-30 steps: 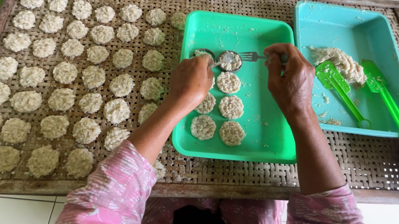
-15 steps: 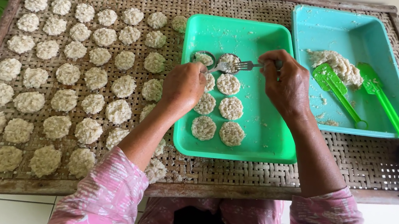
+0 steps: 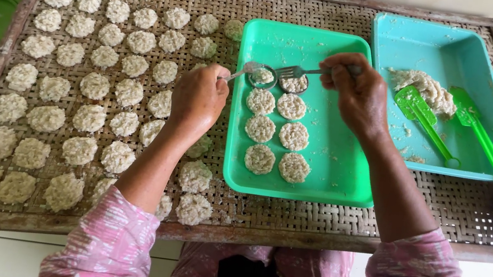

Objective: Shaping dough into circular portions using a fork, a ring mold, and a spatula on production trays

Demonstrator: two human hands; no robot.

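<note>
A woven bamboo drying rack (image 3: 363, 20), coarse and basket-plaited inside a wooden frame, carries everything. Its left side is filled with rows of pale, grainy round patties (image 3: 95, 83), flat and rough-edged. On its middle sits a smooth green plastic tray (image 3: 331, 169) holding six more such rounds in pairs, and beside that a turquoise tray (image 3: 461, 52) with a loose heap of the same rice-like mass (image 3: 425, 86) and two green plastic paddles (image 3: 426, 121).

The step in hand looks like shaping: the right hand (image 3: 360, 96), grip clamped on a metal fork (image 3: 296, 71), presses its tines into a round at the top of the green tray, while the left hand (image 3: 198, 97), grip closed on a second metal utensil (image 3: 246, 70) (fork or spoon, I cannot tell), steadies a small ring mould (image 3: 263, 77) just beside it.

Next, I judge, comes an even, light press, then freeing the round without tearing its crumbly edge.
</note>
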